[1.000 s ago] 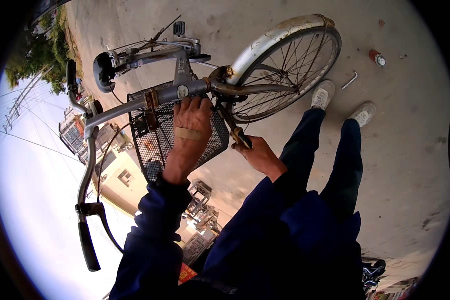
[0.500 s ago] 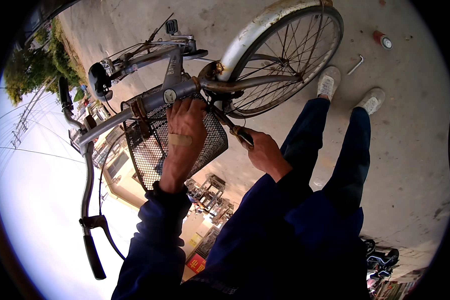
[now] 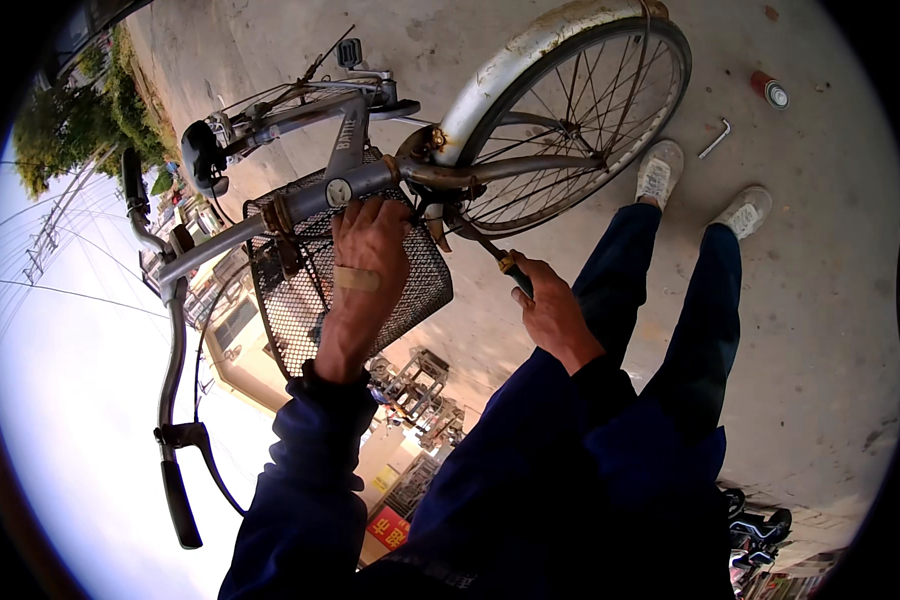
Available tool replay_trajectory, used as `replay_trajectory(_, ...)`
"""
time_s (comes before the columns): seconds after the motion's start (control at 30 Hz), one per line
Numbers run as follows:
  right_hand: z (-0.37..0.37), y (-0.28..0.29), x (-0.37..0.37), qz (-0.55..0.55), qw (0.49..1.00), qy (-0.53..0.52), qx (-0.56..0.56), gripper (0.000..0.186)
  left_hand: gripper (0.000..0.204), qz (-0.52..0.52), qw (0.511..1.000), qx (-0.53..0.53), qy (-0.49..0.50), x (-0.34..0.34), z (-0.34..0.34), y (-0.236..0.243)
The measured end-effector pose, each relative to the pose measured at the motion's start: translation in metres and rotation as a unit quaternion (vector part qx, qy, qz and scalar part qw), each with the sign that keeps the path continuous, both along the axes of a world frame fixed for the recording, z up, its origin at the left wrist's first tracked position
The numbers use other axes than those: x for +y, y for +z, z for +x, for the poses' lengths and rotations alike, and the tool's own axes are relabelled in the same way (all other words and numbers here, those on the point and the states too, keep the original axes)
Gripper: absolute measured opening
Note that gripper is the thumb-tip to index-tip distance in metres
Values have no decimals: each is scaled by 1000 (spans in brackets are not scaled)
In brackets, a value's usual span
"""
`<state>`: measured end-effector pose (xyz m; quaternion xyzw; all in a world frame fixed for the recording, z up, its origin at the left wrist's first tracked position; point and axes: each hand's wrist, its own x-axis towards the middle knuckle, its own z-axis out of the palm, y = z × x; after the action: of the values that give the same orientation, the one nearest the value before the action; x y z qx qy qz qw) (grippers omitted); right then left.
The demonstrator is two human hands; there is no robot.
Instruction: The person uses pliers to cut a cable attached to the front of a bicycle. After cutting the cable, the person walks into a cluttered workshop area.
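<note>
A silver, rusty bicycle (image 3: pixel 370 180) fills the upper left, its front wheel (image 3: pixel 570 130) pointing to the upper right. My left hand (image 3: pixel 372 250), with a plaster on its back, is closed against the underside of the head tube, over the black mesh basket (image 3: pixel 300 320). Its fingertips are hidden, so what they grip cannot be made out. My right hand (image 3: pixel 550 308) is wrapped round the dark and yellowish handle of a screwdriver (image 3: pixel 513 270). The shaft points up-left at a small rusty bracket (image 3: pixel 437 230) beside the fork; its tip is hard to make out.
On the concrete ground lie a red spray can (image 3: pixel 769 90) and an L-shaped hex key (image 3: pixel 715 138), near my shoes (image 3: pixel 660 172). The handlebar (image 3: pixel 177 370) with its brake lever reaches down the left side. Parked motorbikes (image 3: pixel 760 530) stand at the lower right.
My right hand and the screwdriver have drawn back to the right, away from the bracket area. The rusty bracket shows more plainly now. My left hand has stayed at the head tube.
</note>
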<state>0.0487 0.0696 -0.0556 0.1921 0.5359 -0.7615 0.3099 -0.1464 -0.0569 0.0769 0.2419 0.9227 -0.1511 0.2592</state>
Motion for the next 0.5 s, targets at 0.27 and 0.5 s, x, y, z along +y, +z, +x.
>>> replay_trajectory(0.27, -4, 7, -17, -15, 999, -36, -1, 43, 8, -13, 1000, -8, 9, 4, -1, 3)
replay_trajectory(0.5, -13, 6, -3, -1, 1000, -4, 17, 34, 8, -8, 1000, -2, 7, 1, 1, 0)
